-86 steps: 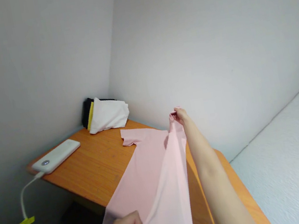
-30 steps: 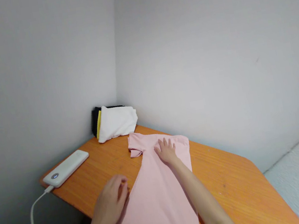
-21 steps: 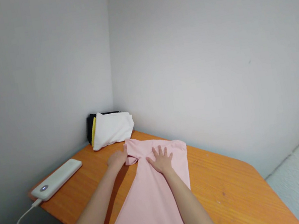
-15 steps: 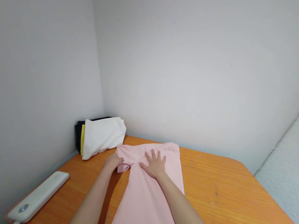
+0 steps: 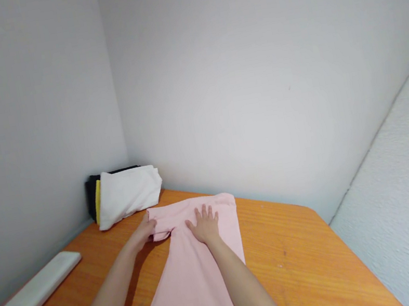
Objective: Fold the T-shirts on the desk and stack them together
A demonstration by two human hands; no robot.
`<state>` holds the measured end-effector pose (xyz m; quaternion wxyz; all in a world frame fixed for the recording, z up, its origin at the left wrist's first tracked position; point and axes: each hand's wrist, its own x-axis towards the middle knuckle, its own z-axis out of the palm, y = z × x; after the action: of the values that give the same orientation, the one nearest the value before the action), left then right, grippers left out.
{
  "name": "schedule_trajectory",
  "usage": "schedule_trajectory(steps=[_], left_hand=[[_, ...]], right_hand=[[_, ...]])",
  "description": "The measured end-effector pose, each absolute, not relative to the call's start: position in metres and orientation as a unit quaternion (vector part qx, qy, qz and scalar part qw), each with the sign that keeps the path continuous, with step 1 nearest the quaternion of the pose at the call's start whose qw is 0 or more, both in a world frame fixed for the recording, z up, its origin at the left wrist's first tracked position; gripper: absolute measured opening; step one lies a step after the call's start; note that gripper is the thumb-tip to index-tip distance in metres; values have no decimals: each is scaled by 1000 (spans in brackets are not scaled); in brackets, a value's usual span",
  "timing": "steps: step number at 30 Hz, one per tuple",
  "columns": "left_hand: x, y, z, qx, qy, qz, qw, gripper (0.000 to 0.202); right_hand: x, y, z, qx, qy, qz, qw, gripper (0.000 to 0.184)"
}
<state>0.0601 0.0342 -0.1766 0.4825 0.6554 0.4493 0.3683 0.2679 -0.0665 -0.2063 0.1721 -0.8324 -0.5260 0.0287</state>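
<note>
Compared with the earlier frame, the head has turned, so everything sits further left in view, while the two hands stay almost where they were on the cloth and the shirt's top edge lies a little flatter. There are two hands and one garment between them. The left hand (image 5: 140, 234) lies flat, fingers closed together, with its fingertips on the shoulder of the pink T-shirt (image 5: 190, 282), just above one folded-in sleeve (image 5: 159, 235). The right hand (image 5: 203, 225) presses palm down on the shirt's upper part, fingers spread wide. Neither hand visibly pinches anything. The shirt runs from under both hands toward the person, lying on the orange wood-grain surface (image 5: 287, 265). Beyond the left hand are one white folded cloth (image 5: 127, 195) and one black folded item (image 5: 91, 194), with one yellow strip (image 5: 98, 203) between them. Further left of that hand lies one white power bank (image 5: 31, 294), and right of the right hand is a white textured bed (image 5: 405, 191)
</note>
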Motion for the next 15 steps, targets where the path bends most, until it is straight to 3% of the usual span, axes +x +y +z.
schedule_trajectory(steps=[4,8,12,15], left_hand=[[69,35,-167,669,462,384,439,23],[88,19,-138,749,376,396,375,24],[95,-11,-124,852,217,336,337,52],[88,-25,-140,887,192,293,301,69]], right_hand=[[270,-67,-199,-797,-501,105,320,81],[285,-71,-188,-765,-445,159,437,64],[314,-86,-183,-735,-383,228,511,66],[329,-97,-186,-716,-351,270,540,57]])
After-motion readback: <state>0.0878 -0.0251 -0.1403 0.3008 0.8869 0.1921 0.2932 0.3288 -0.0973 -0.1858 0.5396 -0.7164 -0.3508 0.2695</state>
